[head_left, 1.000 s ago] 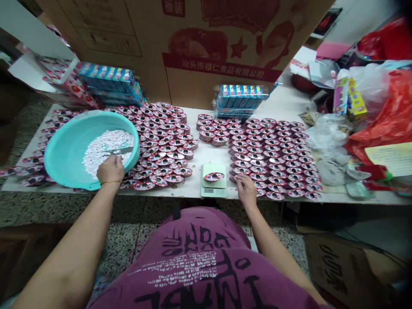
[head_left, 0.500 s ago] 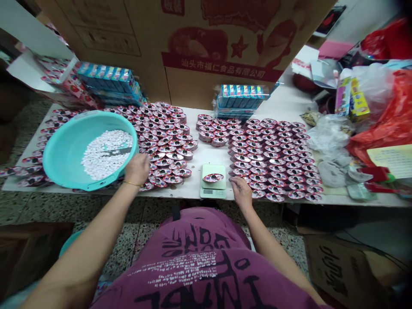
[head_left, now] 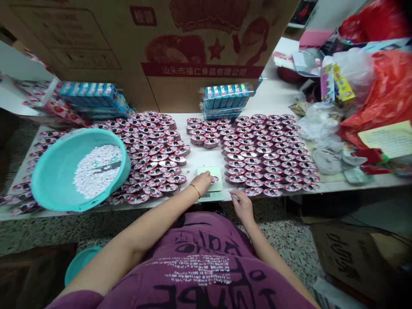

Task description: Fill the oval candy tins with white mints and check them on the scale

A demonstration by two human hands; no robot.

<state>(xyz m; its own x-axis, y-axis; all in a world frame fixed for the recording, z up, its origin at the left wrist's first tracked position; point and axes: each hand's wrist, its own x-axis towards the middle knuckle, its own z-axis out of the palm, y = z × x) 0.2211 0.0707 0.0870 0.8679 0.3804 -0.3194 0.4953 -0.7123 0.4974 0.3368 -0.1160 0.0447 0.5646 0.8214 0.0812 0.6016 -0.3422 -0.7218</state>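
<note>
Left hand (head_left: 202,183): leaning palm-down over a pale green, flat-topped scale (head_left: 218,187), its slightly bent fingers covering the left part of a small red-rimmed, pointed-oval pack (head_left: 214,180); whether they are gripping it or only touching it, I cannot tell.
Pack on the scale: lying under the left fingers, its right end showing just past their tips.
Scale display: sitting on the body side of the left fingers, its figures too small for reading.
Bangle: a thin gold-coloured ring (head_left: 195,189) circling the wrist behind the left fingers.
Right hand (head_left: 243,207): hanging half-curled at the front edge of a white tabletop (head_left: 197,159), thumb and forefinger pointing towards the scale with little space between them; whether they are pinching anything, I cannot tell.
Right-hand rows: many matching dark-centred oval packs (head_left: 272,157) standing in close columns beyond and to the right of the right fingers, the nearest lying just beside them.
Left-hand rows: more such oval packs (head_left: 157,158) crowding the surface left of the left fingers.
Basin: a round turquoise plastic tub (head_left: 48,176) standing well left of the left fingers, holding small white pellets (head_left: 96,180) and a flat grey utensil (head_left: 107,167).
Carton: a large brown printed cardboard box (head_left: 180,95) towering beyond both hands' fingers.
</note>
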